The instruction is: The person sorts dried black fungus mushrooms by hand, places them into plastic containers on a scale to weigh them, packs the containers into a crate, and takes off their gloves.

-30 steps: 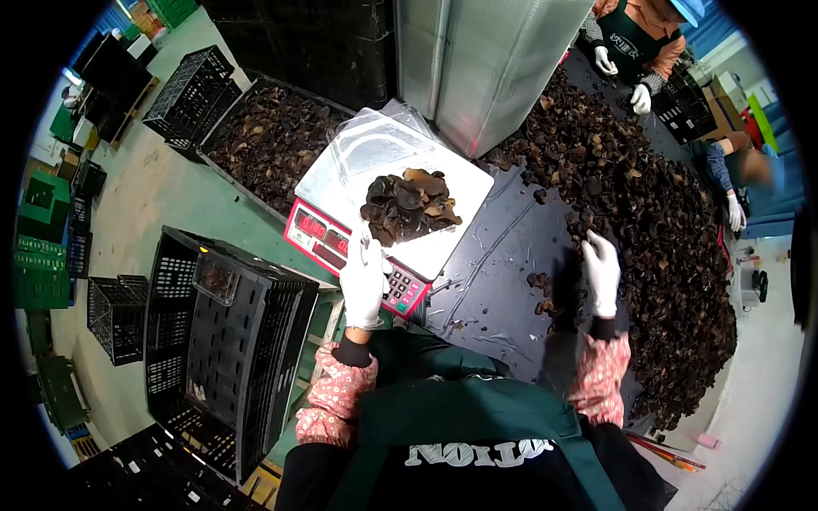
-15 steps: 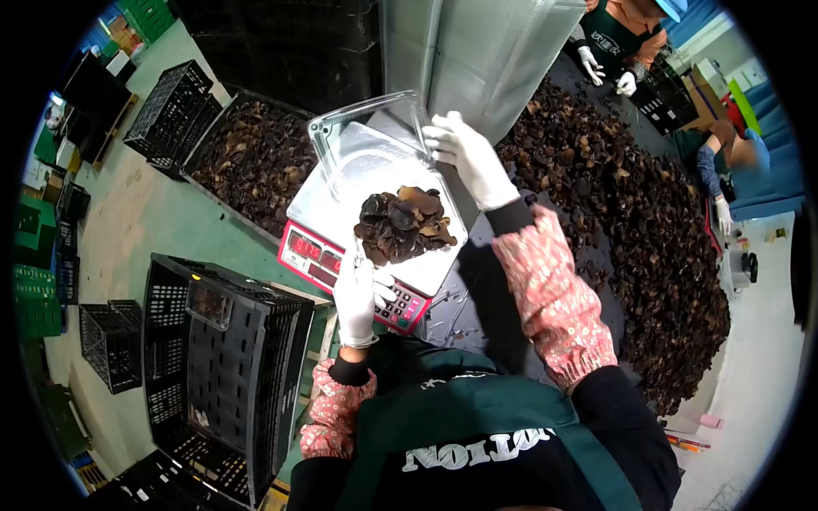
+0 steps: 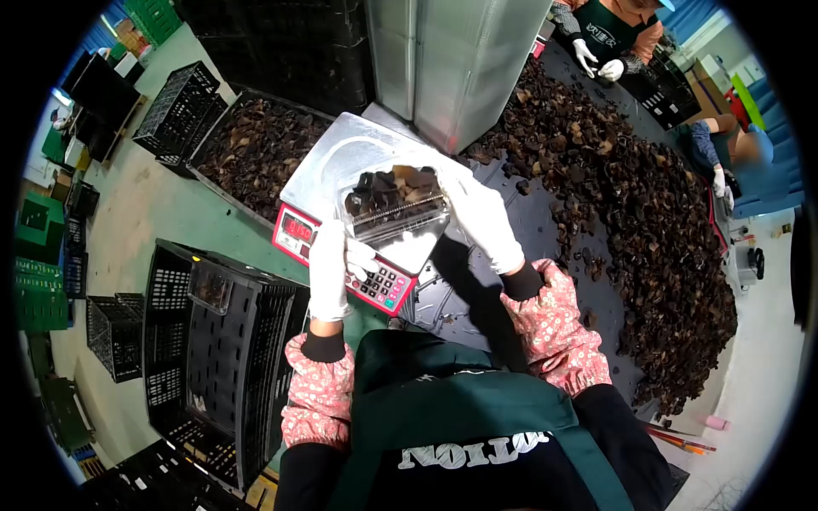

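A clear plastic box point(image 3: 396, 201) of dark dried fungus stands tilted above the scale point(image 3: 328, 166), its lid folded over the contents. My left hand point(image 3: 332, 268), in a white glove, holds the box's left side near the red display. At the box's right side my right hand point(image 3: 479, 213), also gloved, grips the edge. The box hides part of the metal pan. Red digits glow on the scale's front, beside its keypad.
A large fungus heap point(image 3: 639, 230) covers the table's right side. Behind the scale stand tall stacked clear containers point(image 3: 460, 68). A fungus-filled tray point(image 3: 256, 153) lies left, black crates point(image 3: 226, 358) nearer. Two people point(image 3: 613, 43) with gloved hands are at the far right.
My right hand has come from the table to the box's right side. The raised lid has been folded down over the fungus, and the box is tilted.
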Tool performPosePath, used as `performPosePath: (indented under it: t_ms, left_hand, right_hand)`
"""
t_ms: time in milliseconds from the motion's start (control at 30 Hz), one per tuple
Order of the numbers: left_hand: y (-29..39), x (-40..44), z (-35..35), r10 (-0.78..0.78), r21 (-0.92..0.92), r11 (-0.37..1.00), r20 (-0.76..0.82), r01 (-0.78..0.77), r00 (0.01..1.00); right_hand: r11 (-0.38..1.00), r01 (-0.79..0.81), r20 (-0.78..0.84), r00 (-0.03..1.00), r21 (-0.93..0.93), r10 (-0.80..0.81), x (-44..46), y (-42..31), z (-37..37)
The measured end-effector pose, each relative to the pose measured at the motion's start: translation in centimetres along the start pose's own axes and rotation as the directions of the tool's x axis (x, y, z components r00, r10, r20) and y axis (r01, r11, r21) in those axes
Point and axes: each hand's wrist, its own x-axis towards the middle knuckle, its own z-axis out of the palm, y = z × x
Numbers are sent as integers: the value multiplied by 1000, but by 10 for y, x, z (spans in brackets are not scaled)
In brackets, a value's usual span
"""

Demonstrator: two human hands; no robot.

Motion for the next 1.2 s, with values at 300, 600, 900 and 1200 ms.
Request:
performPosePath:
  t_ms: [300,600,900,1200]
  left_hand:
    - [-35,-23,14,49,-25,998,-61,-50,997]
    - [-40,-16,16,21,-74,997,-87,-28,996]
    - [-35,-11,18,96,-56,993,-100,-101,990]
    - [-36,-36,-18,-9,-203,979,-185,-30,983]
  right_hand:
    - [595,-590,468,804,547,368,-31,29,13]
    - [175,-567,529,819,805,220,-41,30,14]
    - [172,-562,508,816,809,274,-36,23,16]
    - [214,-524,458,840,825,292,-62,0,1]
